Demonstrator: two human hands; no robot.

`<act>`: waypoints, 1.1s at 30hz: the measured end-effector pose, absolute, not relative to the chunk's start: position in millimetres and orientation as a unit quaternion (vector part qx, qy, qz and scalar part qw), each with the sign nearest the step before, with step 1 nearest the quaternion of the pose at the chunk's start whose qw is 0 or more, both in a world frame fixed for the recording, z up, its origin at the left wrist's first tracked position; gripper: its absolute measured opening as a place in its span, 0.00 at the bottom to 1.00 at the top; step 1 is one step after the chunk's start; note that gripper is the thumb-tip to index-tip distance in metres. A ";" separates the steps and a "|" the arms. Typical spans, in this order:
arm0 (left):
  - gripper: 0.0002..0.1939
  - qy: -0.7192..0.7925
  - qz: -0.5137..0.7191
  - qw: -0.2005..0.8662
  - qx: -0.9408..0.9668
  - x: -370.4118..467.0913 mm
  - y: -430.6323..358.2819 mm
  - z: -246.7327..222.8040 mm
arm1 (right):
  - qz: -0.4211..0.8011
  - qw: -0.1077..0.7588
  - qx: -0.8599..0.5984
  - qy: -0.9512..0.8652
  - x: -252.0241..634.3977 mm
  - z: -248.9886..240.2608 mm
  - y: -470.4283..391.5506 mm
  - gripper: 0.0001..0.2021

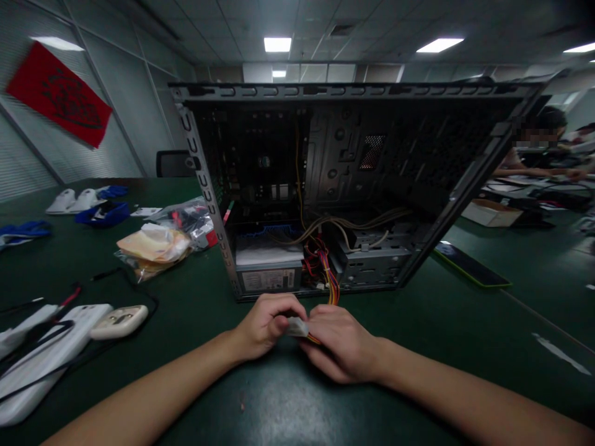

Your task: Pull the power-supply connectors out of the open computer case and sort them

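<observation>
An opened computer case (218, 241) stands on the green table, its bare side facing me. Coloured power wires (332, 288) run out over its lower edge to a pale power connector (297, 327) in front of it. My left hand (269, 325) pinches one end of this connector between thumb and fingers. Wrapped round the wires at the connector's other end is my right hand (341, 344). Inside the case, the power supply (268, 277) sits at the lower left, with a white sheet (267, 253) on top. My fingers partly hide the connector.
To the left lie a plastic bag (155, 244), a white power strip (51, 359), a cream device (119, 322) and blue-and-white gloves (102, 212). On the right are a dark green-edged strip (471, 263) and a box (490, 212). Another person (534, 142) works beyond the case.
</observation>
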State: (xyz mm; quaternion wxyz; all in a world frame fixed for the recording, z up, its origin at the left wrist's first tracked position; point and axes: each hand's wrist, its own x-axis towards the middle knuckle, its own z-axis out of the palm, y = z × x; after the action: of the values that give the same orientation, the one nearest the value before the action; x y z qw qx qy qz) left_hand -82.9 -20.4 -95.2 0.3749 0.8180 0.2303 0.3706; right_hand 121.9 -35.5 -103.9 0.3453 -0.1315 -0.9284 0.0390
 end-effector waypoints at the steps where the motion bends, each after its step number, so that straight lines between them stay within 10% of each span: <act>1: 0.44 0.228 0.356 0.372 0.826 -82.9 -22.2 -94.5 | 0.047 0.347 -0.127 -0.928 121.4 -103.2 -36.9 0.05; 33: 0.34 0.296 0.412 0.602 0.616 -69.8 -23.1 -99.6 | -0.131 0.380 -0.215 -0.890 125.9 -91.0 -22.2 0.08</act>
State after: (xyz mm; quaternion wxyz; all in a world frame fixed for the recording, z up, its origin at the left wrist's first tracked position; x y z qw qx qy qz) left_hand -69.8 -23.1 -99.6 0.6020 0.6164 0.2965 0.4119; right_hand 125.9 -22.2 -91.0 0.3800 -0.2154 -0.8899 -0.1310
